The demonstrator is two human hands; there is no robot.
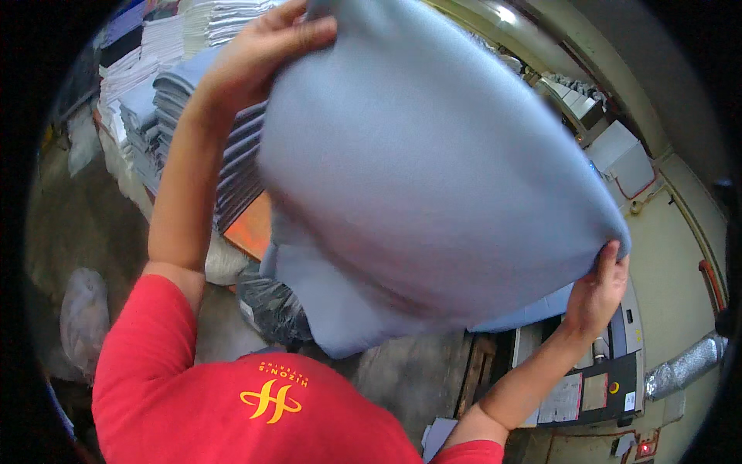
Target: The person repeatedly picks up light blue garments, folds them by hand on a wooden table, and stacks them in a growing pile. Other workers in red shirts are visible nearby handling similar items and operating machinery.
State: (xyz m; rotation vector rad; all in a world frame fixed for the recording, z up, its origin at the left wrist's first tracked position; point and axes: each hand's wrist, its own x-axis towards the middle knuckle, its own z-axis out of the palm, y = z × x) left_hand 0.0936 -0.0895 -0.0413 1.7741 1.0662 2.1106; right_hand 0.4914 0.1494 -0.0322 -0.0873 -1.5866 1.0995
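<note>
A large grey-blue cloth [433, 155] is held up in front of me and fills much of the view, its lower part draping in a loose fold. My left hand [282, 50] grips it at the top left, thumb over the fabric. My right hand [599, 286] pinches its right corner, lower down. Just behind the cloth at the left stand tall stacks of folded grey [178, 93] and white [151, 42] fabric, with an orange board [247, 228] below them.
A black plastic bag [267, 305] lies under the cloth, and a pale bag [85, 317] rests on the floor at the left. On the right are a machine with a control panel [595, 390], a foil duct [680, 367] and a wooden pallet [475, 375].
</note>
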